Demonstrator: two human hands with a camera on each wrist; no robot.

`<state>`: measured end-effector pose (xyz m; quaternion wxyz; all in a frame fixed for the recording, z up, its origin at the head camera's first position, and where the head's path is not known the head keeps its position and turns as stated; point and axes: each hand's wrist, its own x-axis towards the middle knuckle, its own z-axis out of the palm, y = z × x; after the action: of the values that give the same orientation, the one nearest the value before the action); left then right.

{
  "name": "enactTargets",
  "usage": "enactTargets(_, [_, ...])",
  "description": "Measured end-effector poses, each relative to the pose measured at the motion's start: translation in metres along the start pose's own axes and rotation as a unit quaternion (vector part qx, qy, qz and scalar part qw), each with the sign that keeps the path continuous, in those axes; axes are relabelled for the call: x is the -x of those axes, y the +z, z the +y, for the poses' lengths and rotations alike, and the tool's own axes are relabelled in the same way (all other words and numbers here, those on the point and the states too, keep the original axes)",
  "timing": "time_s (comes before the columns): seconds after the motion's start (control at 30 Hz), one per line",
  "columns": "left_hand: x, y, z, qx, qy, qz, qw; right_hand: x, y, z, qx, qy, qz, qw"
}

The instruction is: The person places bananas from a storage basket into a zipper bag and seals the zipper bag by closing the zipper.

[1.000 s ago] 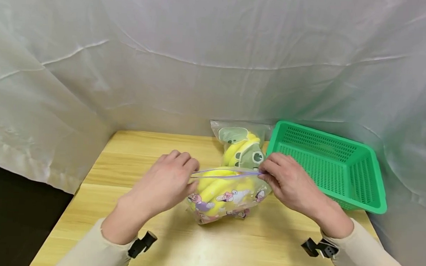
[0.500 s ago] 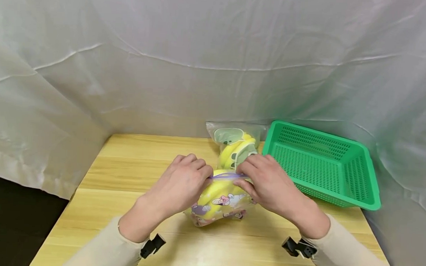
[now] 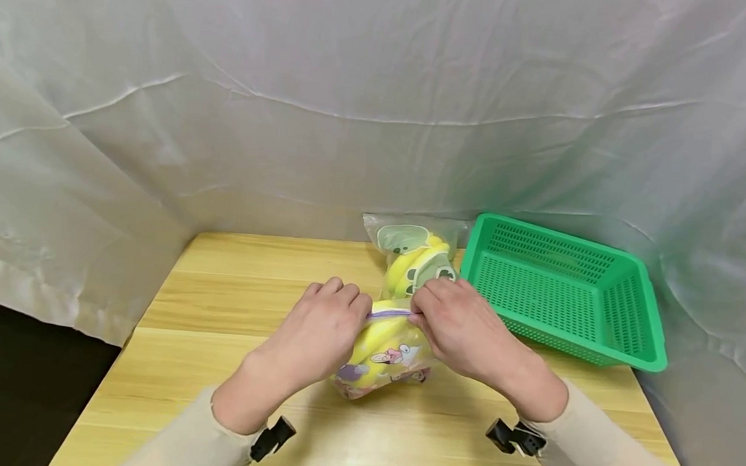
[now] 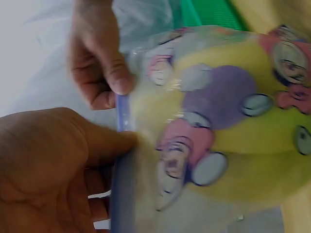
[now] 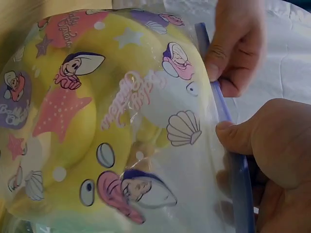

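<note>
A clear zip bag [image 3: 383,360] printed with pink, purple and white cartoon figures stands near the middle of the wooden table, filled with thick, curved yellow pieces like bananas. Along its upper edge runs a purple zip strip [image 5: 224,109]. My left hand [image 3: 326,327] pinches the strip at its left part, thumb on the near side. Close by on the same strip, my right hand [image 3: 465,329] pinches it between thumb and fingers. The left wrist view shows the left thumb [image 4: 114,141] flat against the film just below the strip.
Behind the printed bag stands a second clear bag [image 3: 401,265] with green animal prints and yellow contents. A green perforated basket [image 3: 655,332] is at the table's back right. Grey-white cloth [image 3: 351,157] hangs around the back and sides of the wooden table [image 3: 223,282].
My hands have come closer together along the zip strip, the right one moving left. The gap between the strip's two purple lines has narrowed to a single band.
</note>
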<state>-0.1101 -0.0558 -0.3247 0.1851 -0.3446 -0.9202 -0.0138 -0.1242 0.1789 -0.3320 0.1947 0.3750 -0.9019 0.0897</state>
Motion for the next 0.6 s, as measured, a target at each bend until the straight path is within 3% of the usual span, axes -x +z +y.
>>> enactTargets(0.2, [-0.009,0.001,0.005,0.058,-0.024,-0.006,0.998,-0.002,-0.009,0.005,-0.001,-0.008,-0.009,1.0])
enactTargets(0.3, [-0.009,0.002,0.003,0.069,-0.034,-0.004,0.9971,0.004,-0.019,0.016,-0.04,0.045,-0.044,0.997])
enactTargets(0.4, [-0.006,0.001,-0.002,0.069,-0.048,-0.001,0.9965,0.015,-0.026,0.028,-0.094,0.117,-0.067,0.986])
enactTargets(0.5, [-0.003,-0.001,-0.006,0.066,-0.055,0.007,0.9963,0.024,-0.028,0.034,-0.135,0.15,-0.059,0.978])
enactTargets(0.6, [-0.002,-0.003,-0.007,0.063,-0.056,0.009,0.9964,0.026,-0.026,0.033,-0.155,0.158,-0.02,0.975])
